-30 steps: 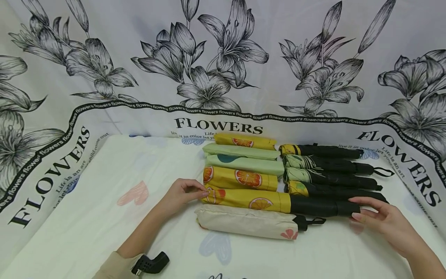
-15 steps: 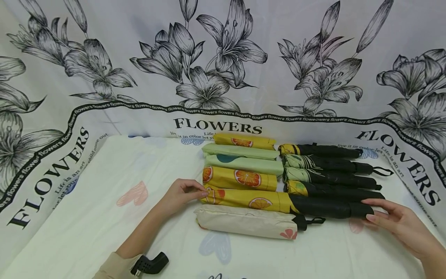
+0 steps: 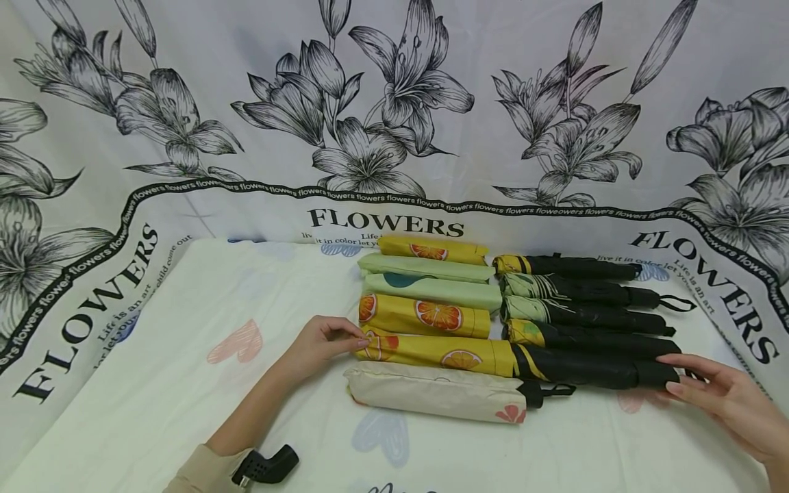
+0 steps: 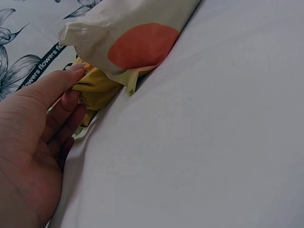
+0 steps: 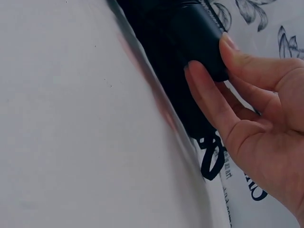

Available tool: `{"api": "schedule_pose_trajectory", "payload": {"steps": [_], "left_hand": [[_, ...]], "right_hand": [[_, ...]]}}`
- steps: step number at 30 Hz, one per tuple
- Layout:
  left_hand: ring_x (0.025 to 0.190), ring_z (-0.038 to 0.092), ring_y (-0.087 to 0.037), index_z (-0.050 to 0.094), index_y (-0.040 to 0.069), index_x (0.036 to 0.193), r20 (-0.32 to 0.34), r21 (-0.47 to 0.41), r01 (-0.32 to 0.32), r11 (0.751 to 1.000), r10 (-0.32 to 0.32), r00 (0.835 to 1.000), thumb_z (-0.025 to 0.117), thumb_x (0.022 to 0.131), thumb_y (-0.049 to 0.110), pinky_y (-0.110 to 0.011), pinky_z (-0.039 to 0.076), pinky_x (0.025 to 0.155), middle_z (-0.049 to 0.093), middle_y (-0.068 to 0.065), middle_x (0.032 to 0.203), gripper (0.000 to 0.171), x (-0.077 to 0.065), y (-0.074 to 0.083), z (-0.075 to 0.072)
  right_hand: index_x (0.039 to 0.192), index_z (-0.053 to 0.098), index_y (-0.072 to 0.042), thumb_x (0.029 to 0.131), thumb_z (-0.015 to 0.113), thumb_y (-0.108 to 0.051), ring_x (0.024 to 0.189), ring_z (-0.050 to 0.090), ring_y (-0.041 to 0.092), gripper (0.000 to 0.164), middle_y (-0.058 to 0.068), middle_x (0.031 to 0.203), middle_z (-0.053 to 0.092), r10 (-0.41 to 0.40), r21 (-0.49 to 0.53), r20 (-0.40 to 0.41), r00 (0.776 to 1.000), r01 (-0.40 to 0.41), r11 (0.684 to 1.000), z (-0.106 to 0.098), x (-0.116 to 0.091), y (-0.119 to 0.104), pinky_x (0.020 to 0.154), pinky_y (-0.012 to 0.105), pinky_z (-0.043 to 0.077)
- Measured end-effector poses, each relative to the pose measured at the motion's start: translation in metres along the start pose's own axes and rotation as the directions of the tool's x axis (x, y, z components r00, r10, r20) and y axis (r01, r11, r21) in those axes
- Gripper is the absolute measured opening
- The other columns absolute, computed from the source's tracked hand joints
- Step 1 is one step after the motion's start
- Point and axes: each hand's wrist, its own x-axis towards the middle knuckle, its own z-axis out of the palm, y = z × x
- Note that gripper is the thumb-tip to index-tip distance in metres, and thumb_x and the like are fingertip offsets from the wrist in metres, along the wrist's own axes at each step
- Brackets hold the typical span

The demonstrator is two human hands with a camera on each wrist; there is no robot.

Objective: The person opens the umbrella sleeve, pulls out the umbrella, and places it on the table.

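Note:
In the head view my left hand pinches the left end of a yellow umbrella sleeve printed with orange slices. That pinch also shows in the left wrist view, where the hand grips the yellow cloth. From the sleeve's right end a folded black umbrella sticks out, with a bit of its yellow inside showing by the opening. My right hand holds the umbrella's black handle between thumb and fingers. Just in front lies a cream umbrella, still in its sleeve.
Behind lie several sleeves, such as a yellow one and a green one. To their right are several bare folded black umbrellas, some with wrist loops. A flower-printed curtain stands behind the white cloth.
My right hand has moved right, drawing the black umbrella farther out of the yellow sleeve, and its yellow inside now shows at the opening. My left hand has stayed in place.

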Motion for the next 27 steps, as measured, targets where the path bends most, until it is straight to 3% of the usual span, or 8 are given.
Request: {"api": "schedule_pose_trajectory", "payload": {"steps": [2,7,12,14,17,21,24,27], "left_hand": [[0.085,0.065,-0.006,0.079,-0.003,0.100,0.000,0.001,0.001,1.000,-0.001,1.000,0.079,0.092,0.002,-0.020,0.052,0.076,0.079,-0.004,0.092,0.009,0.000,0.000,0.000],[0.085,0.064,-0.006,0.079,-0.003,0.099,0.000,0.004,0.001,1.000,-0.001,1.000,0.080,0.092,0.003,-0.020,0.051,0.076,0.079,-0.005,0.093,0.010,0.000,-0.001,0.000],[0.084,0.064,-0.005,0.080,-0.003,0.099,-0.005,0.005,0.002,1.000,-0.002,1.000,0.081,0.092,0.004,-0.020,0.051,0.076,0.079,-0.005,0.092,0.010,0.000,-0.001,0.000],[0.084,0.064,-0.005,0.080,-0.003,0.099,-0.003,0.005,0.001,1.000,-0.001,1.000,0.081,0.092,0.005,-0.020,0.051,0.076,0.079,-0.006,0.092,0.010,0.000,-0.001,-0.001],[0.085,0.064,-0.005,0.080,-0.002,0.100,-0.001,0.010,-0.002,1.000,0.002,1.000,0.081,0.091,0.004,-0.020,0.051,0.076,0.079,-0.006,0.093,0.010,0.000,-0.001,-0.001],[0.086,0.065,-0.005,0.079,-0.003,0.101,0.006,0.002,-0.005,1.000,0.005,1.000,0.079,0.092,0.002,-0.019,0.052,0.078,0.079,-0.004,0.093,0.010,0.000,0.000,-0.001],[0.087,0.067,-0.005,0.079,-0.003,0.101,0.012,-0.006,-0.006,1.000,0.007,1.000,0.078,0.093,0.001,-0.019,0.053,0.079,0.080,-0.002,0.093,0.010,0.000,0.000,-0.001],[0.086,0.066,-0.005,0.079,-0.003,0.101,0.011,-0.005,-0.007,1.000,0.007,1.000,0.078,0.093,0.001,-0.019,0.053,0.078,0.080,-0.001,0.093,0.009,0.000,0.000,-0.001]], "right_hand": [[0.117,0.070,-0.046,0.104,0.059,0.007,0.087,0.071,-0.001,0.056,-0.036,0.115,0.040,0.009,0.012,0.001,1.000,-0.009,1.000,-0.003,0.000,0.002,0.074,0.018,0.058],[0.114,0.072,-0.045,0.104,0.061,0.004,0.092,0.059,-0.017,0.052,-0.044,0.109,0.042,0.044,-0.010,-0.028,0.999,-0.044,0.999,-0.012,0.000,0.005,0.073,0.019,0.059],[0.113,0.068,-0.046,0.104,0.060,0.005,0.091,0.063,-0.013,0.052,-0.034,0.117,0.040,0.072,0.094,-0.026,0.997,-0.069,0.993,-0.019,-0.002,0.013,0.078,0.022,0.061],[0.113,0.065,-0.048,0.105,0.060,0.003,0.089,0.064,-0.012,0.052,-0.030,0.118,0.040,0.088,0.098,-0.027,0.996,-0.085,0.992,-0.021,-0.003,0.016,0.082,0.024,0.061],[0.113,0.059,-0.050,0.106,0.061,-0.003,0.090,0.058,-0.017,0.048,-0.027,0.116,0.040,0.101,0.023,-0.034,0.994,-0.100,0.995,-0.026,-0.003,0.018,0.084,0.026,0.062],[0.113,0.066,-0.045,0.104,0.059,0.008,0.091,0.062,-0.014,0.054,-0.028,0.116,0.049,0.030,0.156,-0.045,0.999,-0.022,0.987,-0.031,-0.004,0.029,0.079,0.024,0.062],[0.112,0.075,-0.034,0.099,0.055,0.020,0.092,0.068,-0.008,0.058,-0.031,0.111,0.059,-0.060,0.327,-0.042,0.997,0.070,0.942,-0.034,-0.005,0.039,0.075,0.023,0.061],[0.112,0.075,-0.033,0.099,0.056,0.019,0.094,0.067,-0.009,0.058,-0.032,0.111,0.061,-0.082,0.327,-0.048,0.995,0.093,0.940,-0.036,-0.006,0.046,0.074,0.019,0.060]]}}
